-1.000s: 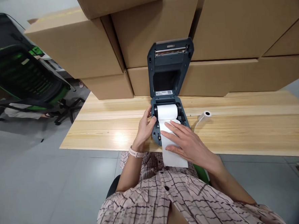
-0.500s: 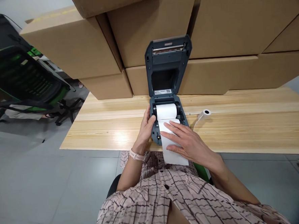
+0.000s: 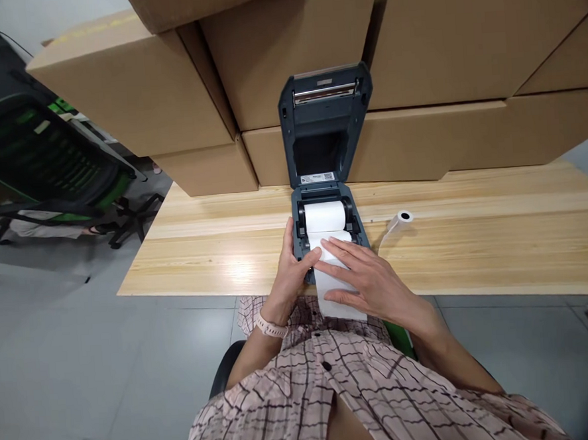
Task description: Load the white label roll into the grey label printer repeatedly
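Observation:
A dark grey label printer (image 3: 323, 145) stands on the wooden table (image 3: 475, 242) with its lid swung up. A white paper roll (image 3: 325, 216) lies in its bay, and a strip of paper (image 3: 336, 297) runs forward over the front edge. My right hand (image 3: 367, 278) lies flat on that strip with fingers stretched out. My left hand (image 3: 290, 270) grips the printer's left front side, thumb reaching onto the paper edge.
Large cardboard boxes (image 3: 463, 50) are stacked along the back of the table behind the printer. A small white paper roll (image 3: 401, 219) lies on the table to the right. A black and green office chair (image 3: 41, 156) stands on the grey floor at left.
My left hand has slid forward along the printer's side, and its thumb now reaches onto the paper. My right hand stays flat on the strip.

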`<control>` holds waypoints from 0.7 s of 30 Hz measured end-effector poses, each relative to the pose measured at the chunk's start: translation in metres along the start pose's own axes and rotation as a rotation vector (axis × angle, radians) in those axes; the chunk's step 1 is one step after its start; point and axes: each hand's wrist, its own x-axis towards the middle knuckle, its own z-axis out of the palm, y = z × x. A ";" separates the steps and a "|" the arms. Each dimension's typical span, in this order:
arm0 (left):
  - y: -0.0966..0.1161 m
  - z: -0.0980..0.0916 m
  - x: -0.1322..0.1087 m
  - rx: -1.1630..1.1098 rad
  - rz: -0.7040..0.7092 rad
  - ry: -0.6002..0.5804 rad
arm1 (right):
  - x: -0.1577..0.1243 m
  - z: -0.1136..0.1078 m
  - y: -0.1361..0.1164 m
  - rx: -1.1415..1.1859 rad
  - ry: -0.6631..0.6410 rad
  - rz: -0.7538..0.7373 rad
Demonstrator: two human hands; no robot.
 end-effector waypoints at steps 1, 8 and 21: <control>0.001 0.001 0.000 -0.009 0.001 0.003 | -0.001 -0.001 -0.001 0.009 0.001 -0.008; -0.002 -0.002 0.002 0.020 0.052 -0.002 | -0.009 -0.014 -0.001 0.264 0.024 -0.049; -0.026 -0.015 -0.006 0.091 -0.015 0.059 | 0.194 -0.096 0.179 0.400 0.664 0.147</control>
